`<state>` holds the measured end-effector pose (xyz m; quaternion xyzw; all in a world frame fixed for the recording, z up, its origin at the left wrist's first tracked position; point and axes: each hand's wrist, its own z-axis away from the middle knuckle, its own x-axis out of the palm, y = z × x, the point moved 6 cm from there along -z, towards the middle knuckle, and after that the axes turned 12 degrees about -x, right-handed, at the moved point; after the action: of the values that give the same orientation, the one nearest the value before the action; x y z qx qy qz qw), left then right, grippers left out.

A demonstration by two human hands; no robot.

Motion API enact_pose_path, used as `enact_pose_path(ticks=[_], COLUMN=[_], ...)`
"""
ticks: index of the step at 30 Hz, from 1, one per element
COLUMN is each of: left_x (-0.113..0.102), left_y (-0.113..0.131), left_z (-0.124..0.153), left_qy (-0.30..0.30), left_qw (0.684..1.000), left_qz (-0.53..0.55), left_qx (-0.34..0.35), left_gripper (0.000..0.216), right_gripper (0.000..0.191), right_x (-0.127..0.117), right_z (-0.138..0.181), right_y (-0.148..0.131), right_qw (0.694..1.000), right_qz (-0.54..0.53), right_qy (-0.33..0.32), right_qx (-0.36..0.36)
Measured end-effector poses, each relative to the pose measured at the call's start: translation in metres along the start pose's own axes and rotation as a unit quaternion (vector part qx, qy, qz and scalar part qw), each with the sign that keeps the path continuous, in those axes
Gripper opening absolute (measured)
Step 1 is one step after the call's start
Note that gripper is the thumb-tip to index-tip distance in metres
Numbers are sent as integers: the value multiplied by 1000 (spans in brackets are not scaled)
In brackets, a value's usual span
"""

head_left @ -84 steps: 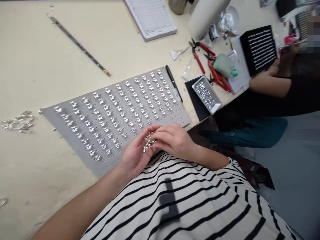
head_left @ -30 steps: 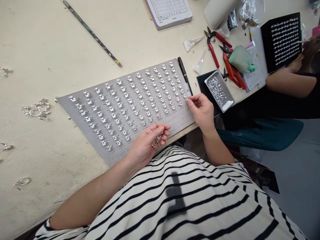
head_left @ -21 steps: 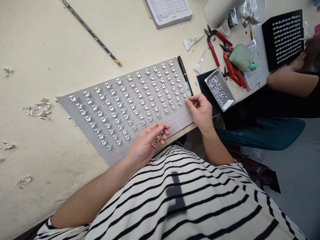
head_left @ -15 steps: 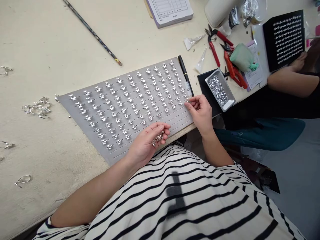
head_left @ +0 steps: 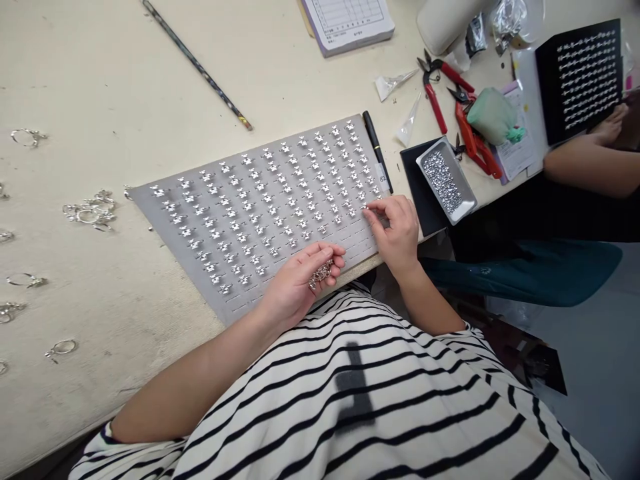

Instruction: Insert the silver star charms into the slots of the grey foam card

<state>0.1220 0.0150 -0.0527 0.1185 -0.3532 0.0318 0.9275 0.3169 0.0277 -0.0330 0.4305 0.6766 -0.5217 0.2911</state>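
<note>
A grey slotted display board [head_left: 165, 220] lies on the cream table, with rows of small silver rings [head_left: 280, 193] standing in its slots. My left hand [head_left: 300, 283] is cupped near the board's front edge and holds a cluster of silver rings [head_left: 320, 272]. My right hand [head_left: 393, 227] rests at the board's right end, fingers pinched on one small silver ring [head_left: 365, 207] at a slot in a near row.
A black pen [head_left: 376, 150] lies along the board's right edge. Beyond are a small tray of silver pieces [head_left: 446, 179], red pliers [head_left: 435, 100], a paper pad [head_left: 347, 23] and a long thin rod [head_left: 197, 65]. Loose rings [head_left: 90, 212] lie left. Another person's arm [head_left: 585, 173] rests at a black ring board [head_left: 580, 77].
My right hand left the cluster in my left hand, went to the board's right end, and has slid slightly left and nearer along the row. My left hand stays cupped.
</note>
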Motion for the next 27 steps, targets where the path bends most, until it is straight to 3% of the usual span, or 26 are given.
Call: enact_pose_path(ticks=[7,17,24,27], left_x=[-2,4,-29,-47], left_y=[-2,-12,-35,-46], left_z=[-1,16,38,49], left_qy=[4,-7,21,26], left_qw=[1000,999,996,993], left_qz=[9,47,65,97], left_qx=[3,14,51,67], left_gripper=[18,22,20,22], right_gripper=[23,33,41,46], right_x=[0,3,4,6], right_z=[2,-8,-3,-3], right_y=[2,-6,-3,-6], right_qw=[999,992,989,988], right_qz=[-32,63,65,72], right_qy=[26,52,95,79], right_qx=[-14,-93,-90,-108])
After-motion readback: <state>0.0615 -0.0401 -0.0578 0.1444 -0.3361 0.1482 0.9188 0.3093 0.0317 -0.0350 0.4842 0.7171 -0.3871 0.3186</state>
